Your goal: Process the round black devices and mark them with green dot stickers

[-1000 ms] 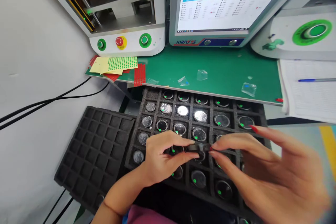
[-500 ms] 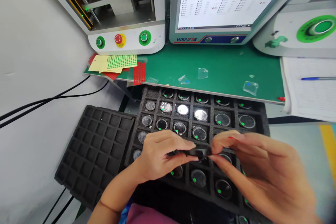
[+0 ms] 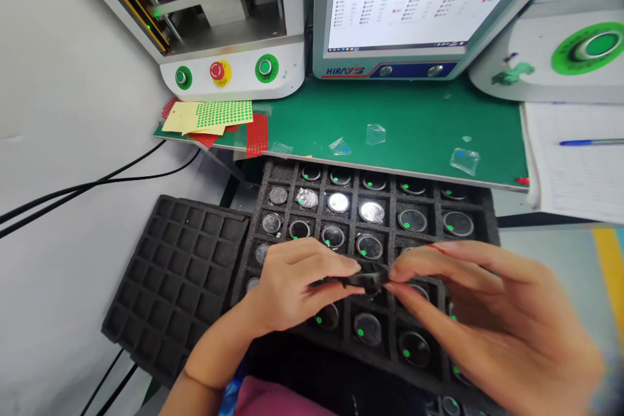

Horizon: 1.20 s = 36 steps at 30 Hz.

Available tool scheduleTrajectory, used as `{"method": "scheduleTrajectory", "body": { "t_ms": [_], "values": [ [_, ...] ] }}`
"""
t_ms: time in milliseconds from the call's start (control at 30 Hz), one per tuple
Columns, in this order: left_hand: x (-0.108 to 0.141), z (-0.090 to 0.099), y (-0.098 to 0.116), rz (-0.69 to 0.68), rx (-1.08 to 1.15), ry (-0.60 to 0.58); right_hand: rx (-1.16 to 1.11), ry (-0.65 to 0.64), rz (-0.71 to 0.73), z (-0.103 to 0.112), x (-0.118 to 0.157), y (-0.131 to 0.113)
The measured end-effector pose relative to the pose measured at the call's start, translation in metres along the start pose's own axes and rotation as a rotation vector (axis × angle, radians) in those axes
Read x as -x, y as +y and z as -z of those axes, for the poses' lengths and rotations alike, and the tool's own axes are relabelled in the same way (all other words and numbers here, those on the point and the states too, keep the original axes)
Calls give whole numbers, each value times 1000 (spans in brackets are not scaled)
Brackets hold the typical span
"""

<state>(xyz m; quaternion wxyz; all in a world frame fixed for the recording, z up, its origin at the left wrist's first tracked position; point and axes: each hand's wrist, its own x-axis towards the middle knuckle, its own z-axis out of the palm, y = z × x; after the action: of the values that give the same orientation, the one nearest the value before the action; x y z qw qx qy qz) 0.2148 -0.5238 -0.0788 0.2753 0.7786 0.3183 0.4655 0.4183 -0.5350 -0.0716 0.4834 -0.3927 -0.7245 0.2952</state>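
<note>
Between my hands, above a black foam tray [image 3: 287, 172], is a small dark round piece [image 3: 368, 277] with a shiny rim. My left hand [image 3: 305, 283] pinches its left side between thumb and fingers. At its right edge, the thumb and index finger of my right hand [image 3: 468, 299] are pressed together on it. Round watch-like discs, many with a green dot, sit in the tray's compartments, among them a bright reflective disc [image 3: 338, 202]. My hands cover some of the compartments.
Another black foam tray [image 3: 180, 273] lies at the left. Behind, a green table [image 3: 414, 123] bears sticker sheets [image 3: 209, 116], clear film scraps and papers [image 3: 575, 162] with a blue pen [image 3: 589, 142]. A monitor [image 3: 390, 71] stands between machines with buttons.
The dark round piece is tilted a little differently between my hands. Both hands keep their hold and have shifted only slightly. The whole view has moved slightly.
</note>
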Motion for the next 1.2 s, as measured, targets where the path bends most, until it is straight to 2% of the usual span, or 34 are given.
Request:
{"method": "scheduleTrajectory", "body": {
  "t_ms": [100, 167, 300, 433, 500, 567, 667, 733, 833, 967, 1100, 1200],
  "values": [
    [2, 1, -1, 14, 22, -25, -86, -111, -26, 3, -5, 3],
    [3, 2, -2, 19, 27, -22, -159, -140, -32, 2, -8, 5],
    [2, 1, -2, 7, 24, 9, -193, -39, 8, -4, -5, 7],
    [1, 0, -2, 5, 22, 19, -49, 64, 31, -8, 7, 8],
    [1, 0, -2, -3, 16, 18, -3, 68, 21, -5, 9, 8],
    [1, 0, -3, -6, 23, 9, -9, 4, 10, -1, 6, 8],
    [1, 0, -2, -10, 50, -2, -110, -175, 27, 3, -4, 8],
    [1, 0, -2, -15, 63, 10, -173, -228, 67, 3, -9, 7],
    [1, -1, -1, -16, 67, 49, -168, -165, 93, -2, -10, 7],
    [1, -2, -1, -15, 56, 73, -141, 55, 112, -9, -2, 8],
    [1, -3, -2, -13, 23, 56, -50, 5, 100, -8, 4, 5],
    [1, -5, -3, -13, 5, 69, -14, 38, 109, -5, 3, 1]
  ]
}}
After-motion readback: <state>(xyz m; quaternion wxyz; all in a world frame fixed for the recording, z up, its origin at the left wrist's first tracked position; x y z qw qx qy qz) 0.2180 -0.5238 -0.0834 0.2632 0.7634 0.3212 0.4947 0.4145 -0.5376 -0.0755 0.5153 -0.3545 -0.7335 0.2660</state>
